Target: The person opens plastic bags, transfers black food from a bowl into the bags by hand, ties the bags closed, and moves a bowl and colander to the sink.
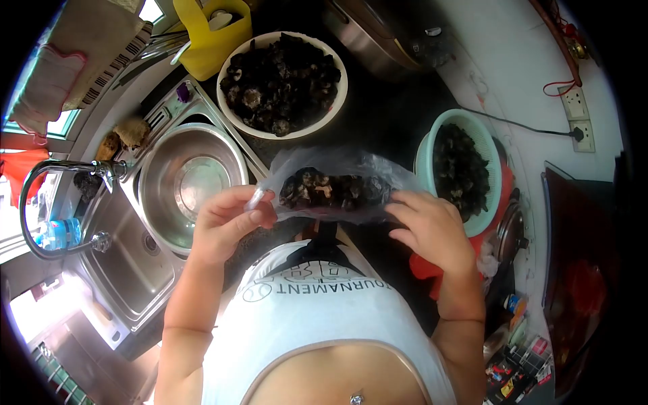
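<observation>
A clear plastic bag (337,192) with dark, mushroom-like pieces inside is stretched between my two hands over the dark counter. My left hand (233,216) pinches the bag's gathered left end between thumb and fingers. At the other end, my right hand (432,226) has its fingers and thumb closed on the plastic edge. Beyond the bag stands a white-rimmed bowl (283,84) heaped with similar dark pieces. To the right, a light green colander (494,158) holds more of them.
A metal basin (192,182) rests over the sink (128,270) at the left, beside a curved faucet (30,196). A yellow container (206,40) stands at the back. On the right are a red basin (424,266), a pot lid (511,229) and a wall socket (577,118).
</observation>
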